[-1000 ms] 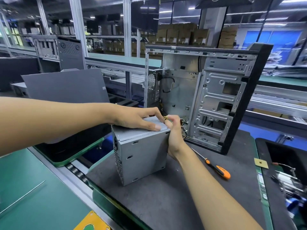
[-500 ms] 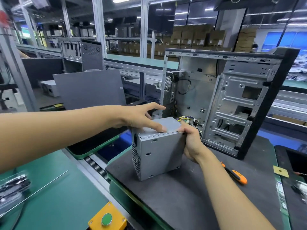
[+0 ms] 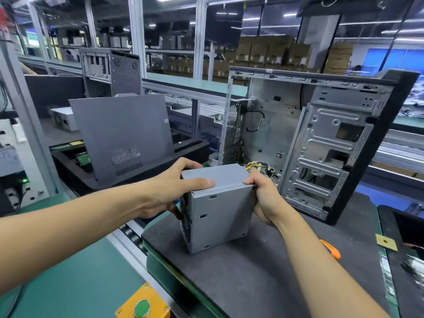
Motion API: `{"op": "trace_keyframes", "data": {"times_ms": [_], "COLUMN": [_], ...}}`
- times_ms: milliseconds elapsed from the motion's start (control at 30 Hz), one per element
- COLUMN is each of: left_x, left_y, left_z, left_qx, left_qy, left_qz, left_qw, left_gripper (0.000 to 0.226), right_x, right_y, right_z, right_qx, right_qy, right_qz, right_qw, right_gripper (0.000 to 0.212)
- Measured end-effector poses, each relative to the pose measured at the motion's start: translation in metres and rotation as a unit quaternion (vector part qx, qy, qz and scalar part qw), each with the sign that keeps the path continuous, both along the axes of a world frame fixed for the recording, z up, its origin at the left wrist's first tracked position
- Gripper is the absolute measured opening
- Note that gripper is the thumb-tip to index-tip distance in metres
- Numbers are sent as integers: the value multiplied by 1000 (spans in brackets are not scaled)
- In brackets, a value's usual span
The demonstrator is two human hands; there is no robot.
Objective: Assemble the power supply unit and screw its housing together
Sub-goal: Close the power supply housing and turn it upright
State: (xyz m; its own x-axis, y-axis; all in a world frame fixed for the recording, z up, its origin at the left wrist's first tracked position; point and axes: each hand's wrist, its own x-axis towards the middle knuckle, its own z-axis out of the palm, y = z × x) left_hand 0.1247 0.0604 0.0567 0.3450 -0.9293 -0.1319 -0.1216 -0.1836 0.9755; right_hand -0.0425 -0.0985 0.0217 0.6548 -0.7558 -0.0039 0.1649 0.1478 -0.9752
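Tilted now, where half a second ago stood square: grey power supply box [image 3: 220, 207], leaning back toward the left, lower front corner on the dark mat [image 3: 263, 271], far lower edge apparently lifted (hard to be sure from this angle). Shifted too: left hand [image 3: 169, 191], thumb laid flat along the top front edge, other fingers curled over the far top corner and down the vented left side, no longer spread loosely across the lid. Much the same as before: right hand [image 3: 263, 198], wrapped round the box's right side, fingers curled behind out of sight, thumb at the top right corner beside the bundle of yellow and dark wires [image 3: 254, 167] sprouting from the back. Just behind and to the right, upright on the same mat, open computer case [image 3: 321, 143], bare metal inside, black front panel on its right edge. Near the right forearm, partly hidden by it, orange-handled screwdriver [image 3: 331, 250] flat on the mat. Farther left, grey side panel [image 3: 121, 136] propped upright in a black foam tray [image 3: 190, 145]. At the bottom edge, yellow box with a green button [image 3: 142, 308] on the green bench [image 3: 68, 283].
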Motion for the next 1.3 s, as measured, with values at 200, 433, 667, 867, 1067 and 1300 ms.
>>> {"op": "trace_keyframes", "data": {"times_ms": [200,433,667,867,1067,1300], "left_x": [7,0,-32,-29,-18,-11], "left_y": [-1,5,17,11,8,5], "left_z": [4,7,-23,-16,-20,-26], "left_qx": [-4,-7,-107,-113,-119,-132], "left_qy": [-4,-12,-29,-49,-76,-76], "left_qz": [-26,-39,45,25,8,26], "left_qw": [1000,999,993,992,990,988], "left_gripper": [59,34,40,54,49,50], "right_x": [2,3,2,4,5,0], "right_y": [-1,1,5,4,2,2], "right_z": [1,4,4,2,0,6], "right_qx": [-14,6,11,1,-19,-7], "right_qy": [-12,-35,-42,-38,-34,-13], "right_qz": [0,-11,-30,-39,-43,-18], "right_qw": [1000,999,999,998,998,1000], "right_gripper": [41,47,56,55,60,44]}}
